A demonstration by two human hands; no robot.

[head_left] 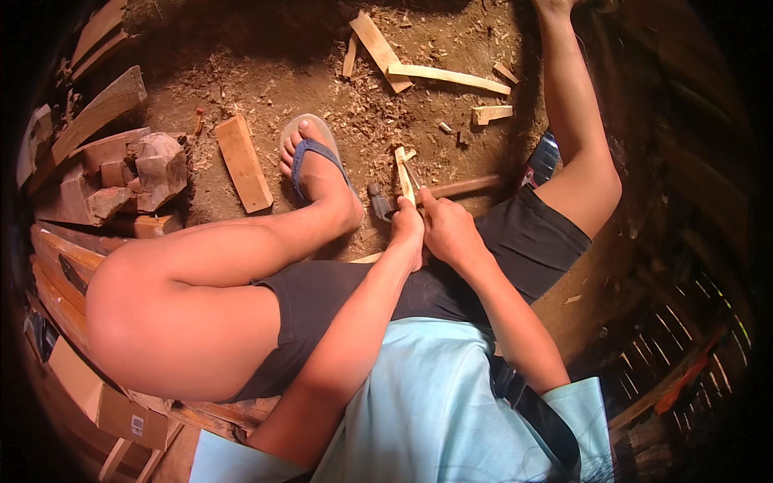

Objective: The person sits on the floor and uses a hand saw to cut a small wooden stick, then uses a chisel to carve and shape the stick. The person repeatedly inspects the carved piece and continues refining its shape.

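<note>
My left hand (408,229) is closed around the lower end of a narrow, pale wood strip (403,171), which points away from me above the ground. Close beside it, my right hand (449,229) is closed on a thin-bladed cutting tool (414,174); its handle is hidden in the fingers. The blade lies along the strip's right side, and a small curl of wood stands out near the strip's far end. Just beyond my hands lies a hammer, its dark head (378,201) to the left and its wooden handle (469,186) running right.
Wood shavings cover the dirt floor (266,88). A rectangular wood block (244,163) lies left of my sandalled foot (318,165). Farther off are a flat board (378,48), a long pale strip (451,78) and a short offcut (492,114). Rough timber chunks (121,177) are piled at left.
</note>
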